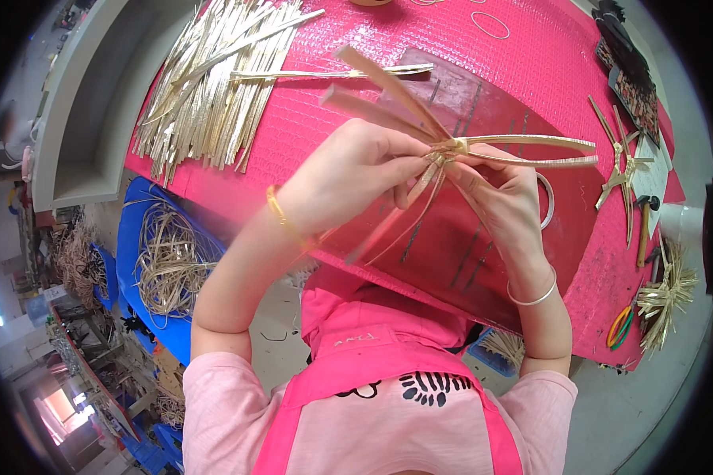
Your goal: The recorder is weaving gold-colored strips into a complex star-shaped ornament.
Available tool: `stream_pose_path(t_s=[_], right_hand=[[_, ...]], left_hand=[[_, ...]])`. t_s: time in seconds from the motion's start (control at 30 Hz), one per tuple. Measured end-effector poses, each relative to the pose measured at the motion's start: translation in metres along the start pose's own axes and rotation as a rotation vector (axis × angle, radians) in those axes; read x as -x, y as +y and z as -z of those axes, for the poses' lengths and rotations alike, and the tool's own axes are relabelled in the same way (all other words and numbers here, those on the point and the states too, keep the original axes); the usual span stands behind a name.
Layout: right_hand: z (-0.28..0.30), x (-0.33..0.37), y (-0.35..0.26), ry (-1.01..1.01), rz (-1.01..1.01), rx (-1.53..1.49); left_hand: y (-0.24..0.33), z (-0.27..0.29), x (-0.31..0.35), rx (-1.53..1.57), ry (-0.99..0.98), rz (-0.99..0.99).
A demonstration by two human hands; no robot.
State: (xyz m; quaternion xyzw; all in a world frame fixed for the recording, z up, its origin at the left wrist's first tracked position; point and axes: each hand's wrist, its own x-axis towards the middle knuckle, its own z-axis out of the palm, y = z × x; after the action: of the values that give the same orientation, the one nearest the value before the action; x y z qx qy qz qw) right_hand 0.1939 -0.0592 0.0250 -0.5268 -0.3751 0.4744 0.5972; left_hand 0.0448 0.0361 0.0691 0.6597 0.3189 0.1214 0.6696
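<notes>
Over the dark red mat (pixel 550 226), I hold a woven knot of flat gold strips (pixel 458 146) between both hands. Long strip ends fan out from it to the upper left, the right and downward; some are blurred. My left hand (pixel 364 170) is closed, its thumb and fingers pinching the knot's left side. From the right, my right hand (pixel 503 194) grips the knot's underside, thumb up against the strips. Part of its fingers is hidden behind the strips.
A heap of gold strips (pixel 214 87) lies at the far left of the pink table. Below it, a blue bin (pixel 131 229) holds tangled strips. At right are another knotted strip piece (pixel 627 168), a hammer (pixel 644 229), green-and-yellow handles (pixel 622 328) and a bristly strip bundle (pixel 667 297).
</notes>
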Motion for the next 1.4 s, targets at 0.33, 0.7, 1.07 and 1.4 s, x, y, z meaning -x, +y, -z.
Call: stream_pose_path(t_s=[0.33,0.7,1.07,1.4], right_hand=[[-0.005,0.006,0.002,-0.249,-0.246,-0.749],[-0.02,0.009,-0.01,0.166,0.42,0.468],[-0.022,0.007,-0.015,0.138,0.278,0.119],[-0.002,0.001,-0.015,0.0,-0.131,-0.334]], left_hand=[[-0.007,-0.001,0.0,-0.464,0.2,-0.736],[-0.01,-0.013,0.011,-0.44,0.285,-0.375],[-0.006,-0.022,-0.005,0.46,0.191,-0.069],[-0.005,-0.01,-0.009,0.294,-0.01,0.051]])
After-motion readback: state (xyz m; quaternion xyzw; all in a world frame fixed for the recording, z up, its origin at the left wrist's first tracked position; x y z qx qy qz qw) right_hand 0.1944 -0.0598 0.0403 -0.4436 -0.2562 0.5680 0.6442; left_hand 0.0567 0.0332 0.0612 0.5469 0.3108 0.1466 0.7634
